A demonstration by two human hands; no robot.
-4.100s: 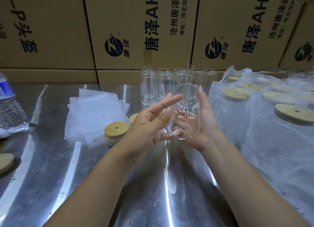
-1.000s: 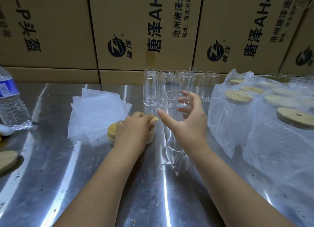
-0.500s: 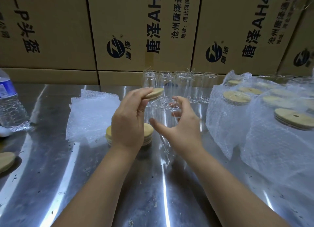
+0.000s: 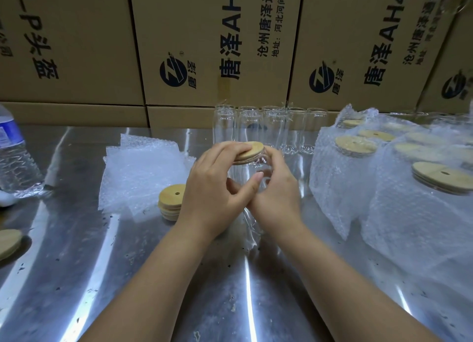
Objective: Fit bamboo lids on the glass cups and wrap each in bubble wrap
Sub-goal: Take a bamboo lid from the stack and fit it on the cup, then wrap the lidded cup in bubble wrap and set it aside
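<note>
A clear glass cup stands upright on the steel table at the centre. My right hand grips its upper body. My left hand holds a round bamboo lid on the cup's mouth, fingers over the lid's left edge, thumb against the glass. The lid sits slightly tilted. A small stack of bamboo lids lies just left of my left hand. A pile of bubble wrap sheets lies further left. Several bare glass cups stand in a row behind.
Several lidded cups in bubble wrap crowd the right side. A water bottle stands at the far left, with a lone bamboo lid near the left edge. Cardboard boxes wall off the back.
My left hand picked a lid off the stack, lifted it and brought it right onto the cup's mouth. My right hand closed round the cup, which stayed upright.
</note>
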